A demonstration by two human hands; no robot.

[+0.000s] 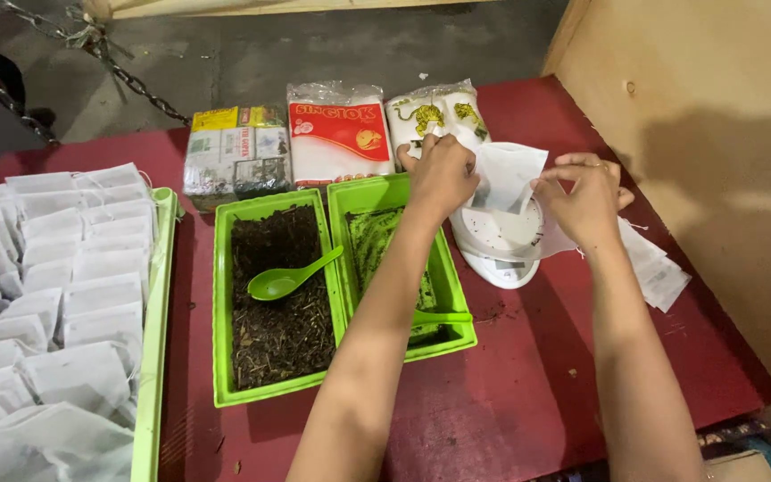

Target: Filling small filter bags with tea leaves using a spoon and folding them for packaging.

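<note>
Red tabletop (493,419) runs closest, bearing a tray of filled white sachets (64,303), two green trays (269,357) of dried leaf, a white scale (501,245). Above that scale, left hand (441,174) and right hand (589,198) both pinch an empty sachet (506,174). Holding its mouth spread squarely over the pan seems wisest, so nothing spills.

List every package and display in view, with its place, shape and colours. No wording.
Left package: back of the red table, clear-wrapped block of small packs, yellow, white and grey.
Middle package: beside it, clear pillow bag, red label with white panel.
Right package: behind the left hand, white bag with yellow and green animal prints.
Scale: white, round, beneath both hands; its display is too small to make out.
</note>
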